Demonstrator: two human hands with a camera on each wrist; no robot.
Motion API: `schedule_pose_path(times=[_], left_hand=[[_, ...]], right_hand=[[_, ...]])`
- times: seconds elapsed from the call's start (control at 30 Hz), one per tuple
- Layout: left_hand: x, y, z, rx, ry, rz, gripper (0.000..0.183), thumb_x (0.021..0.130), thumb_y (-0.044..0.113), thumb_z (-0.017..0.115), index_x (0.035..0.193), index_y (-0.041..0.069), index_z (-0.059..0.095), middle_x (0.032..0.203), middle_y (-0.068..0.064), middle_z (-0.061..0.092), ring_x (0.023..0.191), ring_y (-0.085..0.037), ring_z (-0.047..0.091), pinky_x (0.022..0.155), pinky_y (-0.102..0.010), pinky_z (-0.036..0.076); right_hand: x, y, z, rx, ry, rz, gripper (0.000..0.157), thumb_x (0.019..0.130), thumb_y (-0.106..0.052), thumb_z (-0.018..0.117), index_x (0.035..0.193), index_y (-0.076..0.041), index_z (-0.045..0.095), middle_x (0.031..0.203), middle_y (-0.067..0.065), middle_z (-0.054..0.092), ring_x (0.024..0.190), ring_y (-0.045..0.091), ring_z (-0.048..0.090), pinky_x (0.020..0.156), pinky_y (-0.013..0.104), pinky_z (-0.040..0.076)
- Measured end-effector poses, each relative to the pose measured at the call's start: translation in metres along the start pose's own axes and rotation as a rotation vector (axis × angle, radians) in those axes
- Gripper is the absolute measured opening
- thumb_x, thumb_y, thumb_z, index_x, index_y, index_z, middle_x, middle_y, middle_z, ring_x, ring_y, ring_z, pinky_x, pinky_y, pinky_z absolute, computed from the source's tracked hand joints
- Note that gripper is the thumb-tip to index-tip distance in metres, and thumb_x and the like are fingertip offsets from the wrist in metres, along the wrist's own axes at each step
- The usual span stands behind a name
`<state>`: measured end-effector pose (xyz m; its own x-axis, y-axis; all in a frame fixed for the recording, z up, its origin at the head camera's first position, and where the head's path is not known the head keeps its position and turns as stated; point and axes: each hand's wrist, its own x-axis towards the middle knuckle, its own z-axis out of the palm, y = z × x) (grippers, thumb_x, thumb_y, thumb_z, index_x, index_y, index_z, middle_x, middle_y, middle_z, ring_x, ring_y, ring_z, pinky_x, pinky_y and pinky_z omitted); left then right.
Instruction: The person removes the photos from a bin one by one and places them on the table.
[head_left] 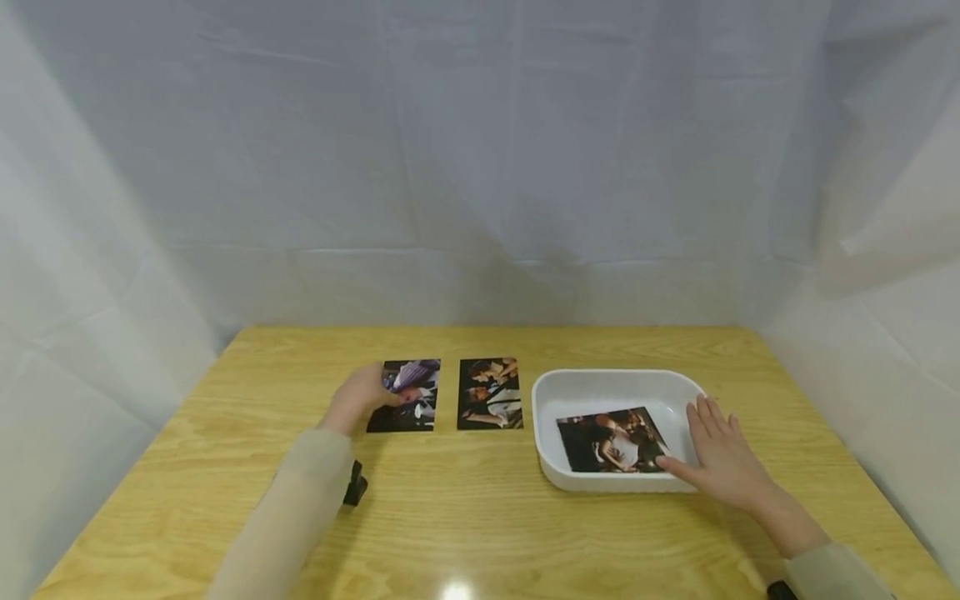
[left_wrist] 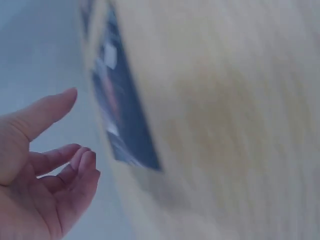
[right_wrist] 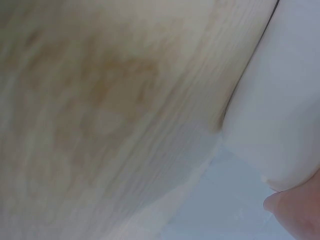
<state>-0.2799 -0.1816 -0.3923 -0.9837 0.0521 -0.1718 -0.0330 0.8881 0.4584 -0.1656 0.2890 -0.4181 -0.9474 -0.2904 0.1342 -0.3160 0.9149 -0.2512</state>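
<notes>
A glossy photo card (head_left: pixel 422 396) with a purple, striped picture lies at the left on the table. Over its left edge hovers my left hand (head_left: pixel 362 396); the left wrist view has the thumb apart from loosely bent fingers (left_wrist: pixel 82 172), with nothing between them. To the right of that card lies a second photo card (head_left: pixel 490 396). A white plastic tray (head_left: pixel 551 387) holds a third photo card (head_left: pixel 611 442), flat and slightly turned. At the tray's right rim is my right hand (head_left: pixel 723 458), fingers straight and thumb spread over the card's corner. Whether it touches the card I cannot tell.
The wooden table (head_left: pixel 450 517) has a light grain and a bright reflection at its front. Pale sheeting (head_left: pixel 480 167) hangs behind the table and along both sides. A black wrist strap piece (head_left: pixel 356 485) sits at my left sleeve.
</notes>
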Motion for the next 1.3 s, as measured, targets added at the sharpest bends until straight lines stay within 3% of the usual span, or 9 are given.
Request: schedule_pose_path(times=[0.2, 0.3, 0.47, 0.63, 0.93, 1.13, 1.3], left_hand=[[0.002, 0.03, 0.002, -0.126, 0.049, 0.247, 0.058, 0.076, 0.021, 0.07, 0.119, -0.008, 0.045, 0.108, -0.023, 0.052, 0.093, -0.032, 0.052, 0.078, -0.042, 0.043], [-0.003, 0.049, 0.009, -0.18, 0.033, 0.368, 0.058, 0.077, 0.022, 0.069, 0.123, -0.004, 0.044, 0.116, -0.021, 0.05, 0.103, -0.031, 0.049, 0.083, -0.042, 0.041], [-0.008, 0.084, 0.025, -0.246, 0.024, 0.49, 0.059, 0.077, 0.025, 0.069, 0.125, 0.001, 0.045, 0.118, -0.015, 0.05, 0.107, -0.027, 0.048, 0.087, -0.041, 0.039], [-0.01, 0.121, 0.044, -0.315, 0.02, 0.605, 0.056, 0.076, 0.021, 0.071, 0.122, -0.001, 0.047, 0.115, -0.016, 0.052, 0.106, -0.028, 0.049, 0.086, -0.039, 0.041], [-0.013, 0.18, 0.08, -0.328, -0.067, 0.67, 0.058, 0.074, 0.026, 0.072, 0.122, 0.003, 0.048, 0.117, -0.01, 0.051, 0.106, -0.018, 0.048, 0.089, -0.028, 0.039], [-0.017, 0.203, 0.106, -0.29, -0.087, 0.715, 0.06, 0.073, 0.027, 0.073, 0.121, 0.0, 0.049, 0.115, -0.01, 0.053, 0.104, -0.018, 0.05, 0.087, -0.023, 0.038], [-0.015, 0.216, 0.123, -0.23, -0.097, 0.702, 0.059, 0.074, 0.03, 0.072, 0.121, 0.003, 0.049, 0.115, -0.007, 0.053, 0.105, -0.016, 0.05, 0.088, -0.021, 0.037]], right_hand=[[-0.001, 0.001, -0.001, -0.004, 0.009, -0.001, 0.092, 0.082, -0.05, 0.053, 0.128, 0.022, 0.019, 0.134, 0.039, 0.008, 0.126, 0.046, 0.003, 0.097, 0.059, 0.004], [-0.001, 0.001, -0.001, 0.0, 0.006, 0.0, 0.092, 0.082, -0.05, 0.053, 0.128, 0.022, 0.019, 0.134, 0.039, 0.009, 0.126, 0.046, 0.002, 0.097, 0.059, 0.004], [-0.003, 0.003, 0.001, 0.002, -0.001, 0.002, 0.093, 0.082, -0.05, 0.053, 0.128, 0.022, 0.018, 0.135, 0.038, 0.008, 0.127, 0.044, 0.0, 0.098, 0.058, 0.001], [-0.002, 0.007, 0.002, -0.001, 0.008, -0.003, 0.092, 0.082, -0.05, 0.053, 0.129, 0.021, 0.017, 0.135, 0.038, 0.006, 0.128, 0.042, -0.003, 0.098, 0.058, 0.001], [-0.001, 0.008, 0.001, 0.002, 0.016, 0.001, 0.092, 0.082, -0.05, 0.053, 0.129, 0.021, 0.018, 0.135, 0.038, 0.007, 0.127, 0.043, -0.001, 0.097, 0.058, 0.002], [0.001, 0.005, 0.002, 0.007, 0.026, 0.0, 0.092, 0.081, -0.05, 0.054, 0.128, 0.021, 0.02, 0.135, 0.038, 0.009, 0.127, 0.044, 0.003, 0.097, 0.059, 0.004], [0.0, 0.004, 0.002, -0.001, 0.017, 0.004, 0.092, 0.081, -0.051, 0.054, 0.128, 0.021, 0.02, 0.135, 0.038, 0.009, 0.127, 0.044, 0.003, 0.097, 0.059, 0.005]])
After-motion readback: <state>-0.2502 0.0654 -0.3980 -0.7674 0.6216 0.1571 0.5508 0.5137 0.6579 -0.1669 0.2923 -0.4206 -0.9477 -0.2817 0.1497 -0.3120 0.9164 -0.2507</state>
